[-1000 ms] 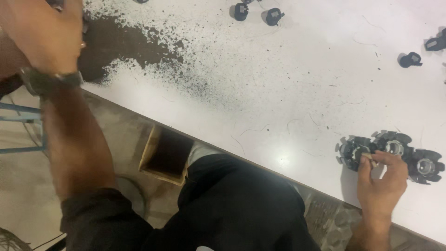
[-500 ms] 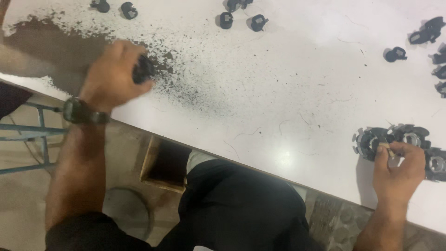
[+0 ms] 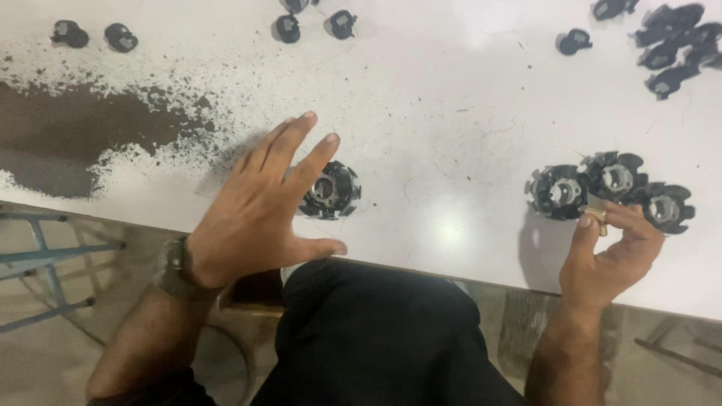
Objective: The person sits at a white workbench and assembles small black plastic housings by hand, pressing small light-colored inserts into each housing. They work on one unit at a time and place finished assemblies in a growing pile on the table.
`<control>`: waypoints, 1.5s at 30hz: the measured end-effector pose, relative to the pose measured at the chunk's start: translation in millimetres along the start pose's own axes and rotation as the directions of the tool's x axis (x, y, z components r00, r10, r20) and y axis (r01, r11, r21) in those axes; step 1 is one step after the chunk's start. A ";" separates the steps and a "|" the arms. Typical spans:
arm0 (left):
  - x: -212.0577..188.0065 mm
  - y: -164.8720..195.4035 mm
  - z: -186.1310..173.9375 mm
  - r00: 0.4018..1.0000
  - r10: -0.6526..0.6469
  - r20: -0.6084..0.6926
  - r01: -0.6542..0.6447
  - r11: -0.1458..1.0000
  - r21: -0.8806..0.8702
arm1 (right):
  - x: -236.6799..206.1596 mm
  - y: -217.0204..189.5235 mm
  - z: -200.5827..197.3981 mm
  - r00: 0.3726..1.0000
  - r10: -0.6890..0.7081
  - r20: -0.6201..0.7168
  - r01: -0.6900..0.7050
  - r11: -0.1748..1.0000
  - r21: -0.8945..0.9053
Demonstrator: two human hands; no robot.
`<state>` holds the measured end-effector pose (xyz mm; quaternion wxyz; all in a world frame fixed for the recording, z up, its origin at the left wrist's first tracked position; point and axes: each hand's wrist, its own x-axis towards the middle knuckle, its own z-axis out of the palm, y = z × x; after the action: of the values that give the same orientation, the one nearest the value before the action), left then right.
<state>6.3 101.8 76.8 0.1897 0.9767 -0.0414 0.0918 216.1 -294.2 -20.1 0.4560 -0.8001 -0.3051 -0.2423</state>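
Looking down, I saw the white table stretched beyond both hands, a spread of dark powder lying well to the outside of my left hand. That hand hovered with fingers spread and flat, holding nothing; one black toothed ring sat just past its fingertips, partly hidden behind them. My right hand pinched a small pale piece between thumb and forefinger, just beside a touching cluster of three rings directly beyond the grip.
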 end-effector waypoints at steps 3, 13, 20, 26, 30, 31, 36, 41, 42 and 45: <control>3.5 3.8 20.7 0.998 -0.051 0.031 0.048 0.993 0.104 | -10.2 -13.7 14.0 0.995 0.063 -0.083 -0.041 0.968 0.246; 39.7 80.1 85.5 0.989 0.025 -0.143 -0.047 0.987 -0.154 | -41.7 -76.2 43.9 0.977 0.031 0.209 -0.109 0.923 0.370; 32.8 81.4 113.6 0.984 -0.026 -0.175 -0.033 0.946 -0.323 | -33.5 -102.6 61.7 0.925 0.025 0.378 -0.065 0.993 0.095; 31.9 69.7 91.7 0.995 -0.045 -0.091 0.018 0.961 -0.274 | -24.9 -110.3 63.6 0.922 -0.002 0.386 -0.019 0.999 0.051; 15.6 68.9 67.0 0.989 -0.065 0.133 0.084 0.987 -0.139 | -27.1 -110.0 65.3 0.919 0.021 0.393 -0.048 0.997 0.060; 12.5 72.3 63.4 0.994 -0.045 0.100 0.053 0.995 -0.082 | -27.5 -109.2 65.5 0.916 0.023 0.400 -0.049 0.997 0.054; 25.6 93.4 75.7 0.982 0.099 -0.162 -0.112 0.991 -0.075 | -28.5 -107.6 65.4 0.921 -0.005 0.391 -0.031 0.996 0.086; 42.2 93.3 98.1 0.991 -0.020 -0.129 -0.004 0.983 -0.182 | -33.7 -113.9 60.7 0.925 -0.045 0.376 -0.002 0.992 0.123; 41.3 92.6 100.2 0.992 -0.034 -0.125 0.009 0.981 -0.196 | -34.3 -114.6 60.5 0.924 -0.046 0.379 0.006 0.994 0.108; 36.8 92.5 105.0 0.988 -0.070 -0.137 0.036 0.971 -0.235 | -35.6 -115.9 59.7 0.920 -0.046 0.390 0.026 0.998 0.057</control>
<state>48.7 -25.1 21.9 0.3074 0.9394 -0.0118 0.1514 115.7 -205.2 -4.2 0.4016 -0.8149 -0.4105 -0.0783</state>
